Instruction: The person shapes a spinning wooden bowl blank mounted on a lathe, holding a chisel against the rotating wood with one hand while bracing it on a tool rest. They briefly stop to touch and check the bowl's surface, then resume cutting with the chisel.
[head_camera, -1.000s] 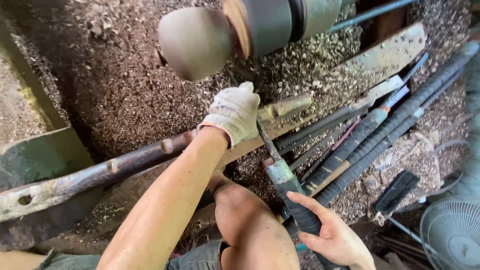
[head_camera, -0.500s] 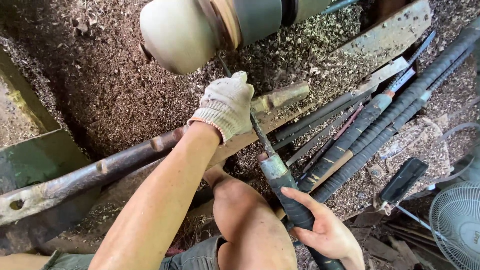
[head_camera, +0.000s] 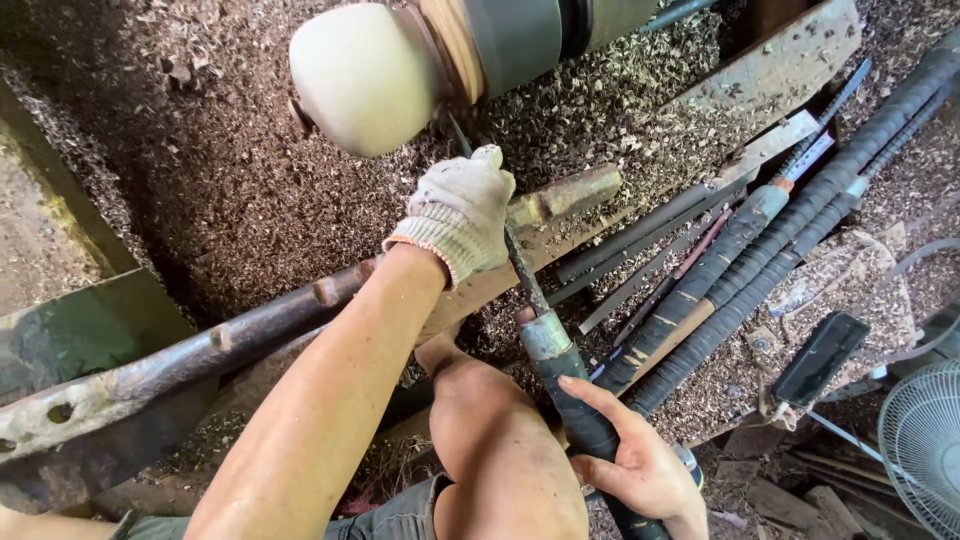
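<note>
Floor: covered in wood shavings
Rest bar: rusty, running across under the workpiece
Workpiece: pale rounded wood on lathe, top centre
Spare tools: wrapped handles, lying right
Chisel: tip up at workpiece — shaft over rest bar
Left hand: gloved, closed over chisel shaft on bar
Right hand: bare, gripping chisel's wrapped handle — index finger extended

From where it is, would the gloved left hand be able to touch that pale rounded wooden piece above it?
Probably yes. The left hand rests on the bar just below the pale rounded piece, with nothing between them but the tool's thin blade.
</note>
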